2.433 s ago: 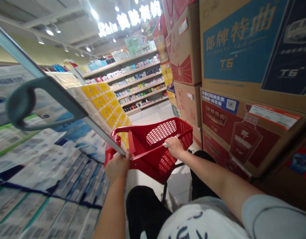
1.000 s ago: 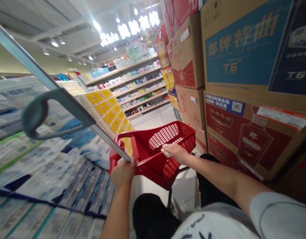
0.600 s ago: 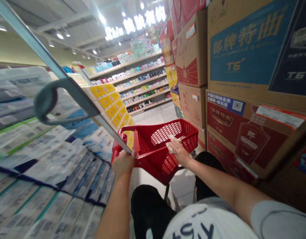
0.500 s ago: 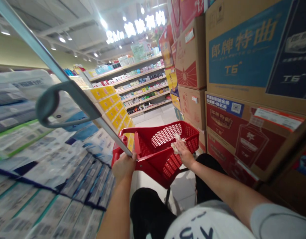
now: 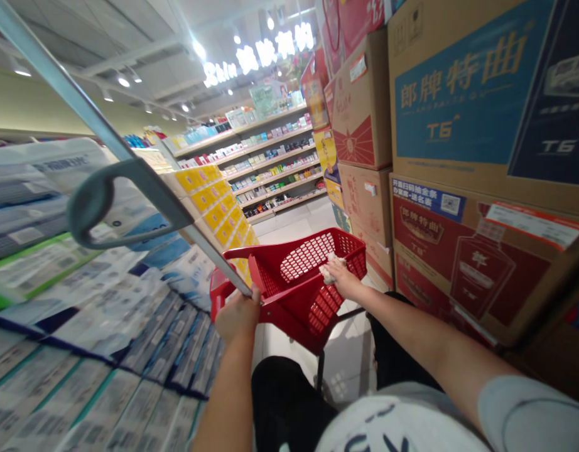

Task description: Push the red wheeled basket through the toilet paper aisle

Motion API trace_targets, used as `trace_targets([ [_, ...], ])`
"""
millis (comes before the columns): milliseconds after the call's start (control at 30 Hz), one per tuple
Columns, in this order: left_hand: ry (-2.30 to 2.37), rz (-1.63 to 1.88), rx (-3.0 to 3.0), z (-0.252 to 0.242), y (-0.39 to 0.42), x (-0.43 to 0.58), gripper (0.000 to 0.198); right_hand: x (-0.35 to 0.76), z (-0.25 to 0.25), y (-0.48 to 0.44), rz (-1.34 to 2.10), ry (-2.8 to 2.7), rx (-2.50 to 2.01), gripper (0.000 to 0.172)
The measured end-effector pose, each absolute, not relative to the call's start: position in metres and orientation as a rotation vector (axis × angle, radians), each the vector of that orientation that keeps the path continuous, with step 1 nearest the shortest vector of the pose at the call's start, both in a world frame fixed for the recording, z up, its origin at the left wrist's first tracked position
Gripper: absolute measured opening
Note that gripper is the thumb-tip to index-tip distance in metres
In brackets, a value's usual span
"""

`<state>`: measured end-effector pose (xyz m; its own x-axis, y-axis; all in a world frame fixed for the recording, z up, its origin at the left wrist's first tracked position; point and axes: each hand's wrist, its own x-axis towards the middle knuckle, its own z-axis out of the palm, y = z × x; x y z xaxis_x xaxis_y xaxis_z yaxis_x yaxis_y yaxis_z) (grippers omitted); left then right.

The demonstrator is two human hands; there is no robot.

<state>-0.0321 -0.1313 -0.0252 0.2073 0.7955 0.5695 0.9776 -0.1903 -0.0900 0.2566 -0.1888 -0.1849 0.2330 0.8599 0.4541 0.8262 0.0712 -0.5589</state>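
Stacked cartons [image 5: 459, 94] are towering on the right, the blue panel reading "郎牌特曲 T6", the red carton below repeating it, a QR label starting "开盖扫码抽金条". A glowing sign [image 5: 259, 53] is showing "Shin", its other characters glaring too much to read. Nearer, a red cart [image 5: 289, 314] is standing before the person, glossy with latticed sides. The left hand [image 5: 237, 314] is curling around a metal pole's [image 5: 214, 251] lower end, against the cart. The right hand [image 5: 345, 277], fingers together, is pressing a crumpled whitish cloth [image 5: 326, 274] onto the cart's near rim

Packs [image 5: 82, 307] left of cart [image 5: 289, 320], cartons [image 5: 459, 107] right, shelves [image 5: 242, 130] behind
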Motion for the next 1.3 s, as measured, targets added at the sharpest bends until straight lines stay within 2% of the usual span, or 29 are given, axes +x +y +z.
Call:
trace_targets([
  [200,-1.657,-0.601,-2.072,-0.026,-0.15,-0.026,0.059,0.209,-0.191,-0.18,0.035,-1.207,-1.798,0.078],
  [367,-1.652,-0.604,-2.107,-0.027,-0.158,-0.019,0.06,0.158,-0.202,-0.173,0.074,-1.082,-1.567,0.083],
  [567,-1.639,-0.586,-2.173,-0.023,-0.149,-0.015,0.056,0.162,-0.192,-0.164,0.321,-0.722,-1.617,0.077],
  [900,-1.573,-0.636,-2.142,-0.028,-0.14,-0.017,0.058,0.152,-0.181,-0.163,0.449,-0.712,-1.658,0.071],
  [1067,-1.582,-0.687,-2.16,-0.031,-0.138,-0.023,0.055,0.163,-0.168,-0.18,0.46,-0.714,-1.545,0.056],
  [1167,-1.599,-0.89,-2.157,-0.03,-0.134,-0.031,0.051,0.168,-0.157,-0.193,0.364,-0.705,-1.46,0.049],
  [1300,-1.376,-1.499,-1.975,-0.036,-0.14,-0.039,0.055,0.17,-0.138,-0.197,0.195,-0.769,-1.498,0.04],
])
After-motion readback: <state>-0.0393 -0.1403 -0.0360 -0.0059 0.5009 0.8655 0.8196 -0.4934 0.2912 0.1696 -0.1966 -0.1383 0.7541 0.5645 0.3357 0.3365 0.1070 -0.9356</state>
